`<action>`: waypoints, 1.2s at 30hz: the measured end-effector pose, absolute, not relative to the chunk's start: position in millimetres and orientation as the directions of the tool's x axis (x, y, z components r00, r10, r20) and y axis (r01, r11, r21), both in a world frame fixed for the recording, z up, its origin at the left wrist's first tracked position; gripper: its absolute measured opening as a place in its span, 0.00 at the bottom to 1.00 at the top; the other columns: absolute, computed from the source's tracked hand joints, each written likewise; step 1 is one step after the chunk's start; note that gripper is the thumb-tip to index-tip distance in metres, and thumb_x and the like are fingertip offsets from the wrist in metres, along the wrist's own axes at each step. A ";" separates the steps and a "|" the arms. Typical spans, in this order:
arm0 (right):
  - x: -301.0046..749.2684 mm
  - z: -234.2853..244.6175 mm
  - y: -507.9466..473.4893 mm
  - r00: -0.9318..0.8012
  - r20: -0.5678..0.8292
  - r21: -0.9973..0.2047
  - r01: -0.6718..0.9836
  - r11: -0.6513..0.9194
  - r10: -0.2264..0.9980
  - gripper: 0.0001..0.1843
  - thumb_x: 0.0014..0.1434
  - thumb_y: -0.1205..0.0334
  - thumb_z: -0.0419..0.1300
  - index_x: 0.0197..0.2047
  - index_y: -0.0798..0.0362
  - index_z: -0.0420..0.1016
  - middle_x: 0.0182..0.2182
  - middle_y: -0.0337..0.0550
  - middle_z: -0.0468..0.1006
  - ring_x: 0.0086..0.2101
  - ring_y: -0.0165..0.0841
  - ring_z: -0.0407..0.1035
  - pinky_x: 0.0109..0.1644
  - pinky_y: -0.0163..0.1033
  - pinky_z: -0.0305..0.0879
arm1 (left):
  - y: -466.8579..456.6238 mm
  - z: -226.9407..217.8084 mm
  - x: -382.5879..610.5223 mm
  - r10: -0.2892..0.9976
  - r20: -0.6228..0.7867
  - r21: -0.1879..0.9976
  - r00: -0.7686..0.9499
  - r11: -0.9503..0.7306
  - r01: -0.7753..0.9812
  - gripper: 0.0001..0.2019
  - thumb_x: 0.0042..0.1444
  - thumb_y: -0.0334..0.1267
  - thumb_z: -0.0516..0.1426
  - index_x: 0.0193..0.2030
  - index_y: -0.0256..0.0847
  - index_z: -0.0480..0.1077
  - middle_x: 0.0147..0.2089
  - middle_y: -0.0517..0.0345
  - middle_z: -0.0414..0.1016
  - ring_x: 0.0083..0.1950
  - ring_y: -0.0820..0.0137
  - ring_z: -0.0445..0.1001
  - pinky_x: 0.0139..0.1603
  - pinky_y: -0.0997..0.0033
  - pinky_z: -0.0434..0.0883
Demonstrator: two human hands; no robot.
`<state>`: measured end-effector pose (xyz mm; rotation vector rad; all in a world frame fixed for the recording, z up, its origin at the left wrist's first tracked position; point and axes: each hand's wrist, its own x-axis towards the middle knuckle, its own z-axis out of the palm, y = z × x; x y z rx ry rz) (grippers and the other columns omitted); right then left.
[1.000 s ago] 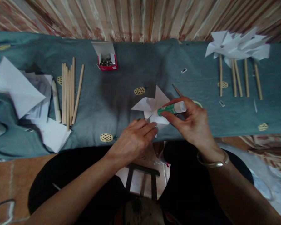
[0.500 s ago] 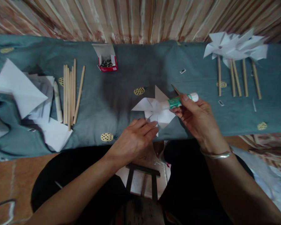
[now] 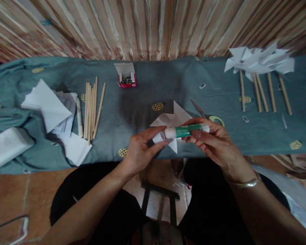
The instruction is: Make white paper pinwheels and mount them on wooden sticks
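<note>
My right hand (image 3: 211,141) is closed round a green and white glue stick (image 3: 185,131), held level above the cloth. Between thumb and fingers, my left hand (image 3: 142,148) pinches the white glue stick cap (image 3: 158,137). The cap sits at the stick's left end; whether the two touch I cannot tell. Under both hands lies a folded white paper pinwheel (image 3: 180,110), its lower middle covered by the glue stick and fingers. Scissors (image 3: 200,109) with a pale green handle rest just beyond my right hand, the handle partly hidden.
At the left are wooden sticks (image 3: 90,109), white paper sheets (image 3: 53,109) and a white block-like object (image 3: 9,146). A red box (image 3: 128,85) of small metal pieces stands open towards the back. Finished pinwheels (image 3: 260,61) on sticks lie at the right. A curtain (image 3: 153,27) hangs behind.
The glue stick has come away from the pinwheel's paper. My left hand has left the paper and now holds the cap by the stick's end. The view has shifted slightly left.
</note>
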<state>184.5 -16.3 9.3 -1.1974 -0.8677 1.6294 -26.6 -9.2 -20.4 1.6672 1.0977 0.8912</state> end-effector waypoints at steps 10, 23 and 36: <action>185.8 3.9 -17.8 -0.099 -0.357 -0.920 -0.135 -0.368 0.929 0.12 0.50 0.55 0.72 0.38 0.48 0.80 0.28 0.36 0.79 0.28 0.29 0.73 0.34 0.34 0.71 | -10.2 -22.2 -29.3 0.915 0.155 0.907 0.373 -0.281 0.312 0.19 0.58 0.39 0.63 0.55 0.38 0.73 0.53 0.50 0.80 0.52 0.64 0.79 0.55 0.65 0.76; 180.8 2.9 -20.1 -0.151 -0.291 -0.956 0.001 -0.294 0.945 0.11 0.51 0.57 0.71 0.38 0.48 0.80 0.28 0.36 0.80 0.28 0.28 0.72 0.32 0.33 0.68 | -11.0 -16.8 -30.3 0.762 0.383 0.636 0.522 -0.627 0.449 0.15 0.64 0.36 0.56 0.57 0.36 0.69 0.51 0.48 0.80 0.52 0.67 0.79 0.53 0.68 0.77; 206.4 2.1 -27.7 0.028 -0.006 -0.914 0.406 -0.017 1.000 0.09 0.61 0.62 0.60 0.45 0.45 0.76 0.44 0.42 0.81 0.45 0.37 0.75 0.53 0.47 0.70 | 14.0 -21.7 -80.1 0.980 0.150 0.733 0.134 -0.201 0.650 0.16 0.60 0.47 0.59 0.51 0.44 0.76 0.50 0.56 0.81 0.50 0.60 0.79 0.54 0.59 0.75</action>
